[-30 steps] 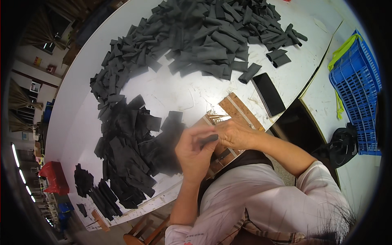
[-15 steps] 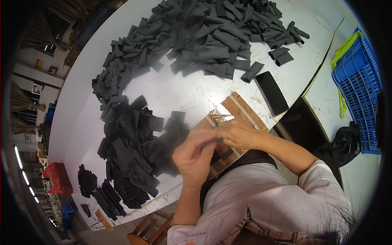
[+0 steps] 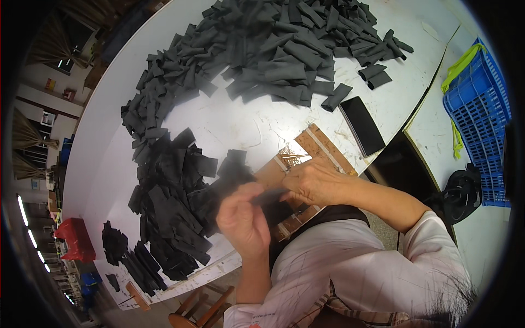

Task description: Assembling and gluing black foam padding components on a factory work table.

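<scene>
Between my two hands is a small dark grey fabric piece (image 3: 268, 196), somewhat blurred. My right hand (image 3: 317, 182) pinches its right end over a wooden board (image 3: 324, 143) that has metal strips and a shiny patch. At the other end, my left hand (image 3: 243, 223) has its fingers curled on the piece, palm partly turned up. Close by on the left lies a heap of black, flat fabric pieces (image 3: 169, 213). Farther off, a wide pile of dark grey tube-like fabric pieces (image 3: 279, 65) curves across the white table (image 3: 235, 120).
A black phone (image 3: 362, 126) lies right of the board. On the far right stand a blue plastic basket (image 3: 477, 109) with a yellow-green strap and a black bag (image 3: 462, 191). A red bin (image 3: 76, 239) sits beyond the table's left edge, a wooden stool (image 3: 202, 309) below it.
My left hand has moved down and left, away from my right hand. More of the dark fabric piece now shows between them. The piles look the same.
</scene>
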Tool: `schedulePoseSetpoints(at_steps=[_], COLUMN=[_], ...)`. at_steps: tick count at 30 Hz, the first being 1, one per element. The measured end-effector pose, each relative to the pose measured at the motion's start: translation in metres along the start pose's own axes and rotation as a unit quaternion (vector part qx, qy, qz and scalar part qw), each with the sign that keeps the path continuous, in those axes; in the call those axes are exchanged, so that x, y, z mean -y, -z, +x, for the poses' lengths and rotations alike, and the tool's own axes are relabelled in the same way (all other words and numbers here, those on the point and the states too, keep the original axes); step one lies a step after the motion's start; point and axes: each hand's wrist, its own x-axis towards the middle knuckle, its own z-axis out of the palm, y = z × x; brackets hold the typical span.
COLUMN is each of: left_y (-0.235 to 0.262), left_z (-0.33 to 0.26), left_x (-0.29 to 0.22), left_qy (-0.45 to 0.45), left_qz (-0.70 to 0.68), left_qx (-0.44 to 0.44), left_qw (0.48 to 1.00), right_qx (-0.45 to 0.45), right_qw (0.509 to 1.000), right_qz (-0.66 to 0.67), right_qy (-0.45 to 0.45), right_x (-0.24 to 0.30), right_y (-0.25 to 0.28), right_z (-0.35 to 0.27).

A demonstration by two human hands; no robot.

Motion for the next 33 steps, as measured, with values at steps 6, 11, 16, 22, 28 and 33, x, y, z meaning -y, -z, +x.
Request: schedulePoseSetpoints(at_steps=[6, 11, 16, 22, 28, 33], left_y=[0.005, 0.057, 0.116, 0.122, 0.102, 0.114], left_z=[0.003, -0.04, -0.087, -0.099, -0.098, -0.098], left_x=[-0.002, 0.009, 0.032, 0.034, 0.026, 0.036], left_qy=[-0.029, 0.03, 0.052, 0.156, 0.128, 0.146], left_qz=[0.139, 0.383, 0.731, 0.664, 0.607, 0.66], left_qx=[0.046, -0.113, -0.068, -0.046, -0.148, -0.078], left_qw=[0.989, 0.916, 0.677, 0.729, 0.77, 0.733], right_qx=[-0.017, -0.055, -0.358, -0.004, 0.099, 0.127], right_qw=[0.996, 0.989, 0.924, 0.989, 0.964, 0.969], right_qz=[0.084, 0.138, 0.011, 0.089, 0.131, 0.114], right_qy=[0.002, 0.019, -0.13, -0.115, -0.211, -0.178], right_x=[-0.008, -0.001, 0.002, 0.047, 0.039, 0.032], right_y=[-0.01, 0.034, 0.041, -0.04, -0.081, -0.09], right_z=[-0.005, 0.026, 0.04, -0.026, -0.033, -0.035])
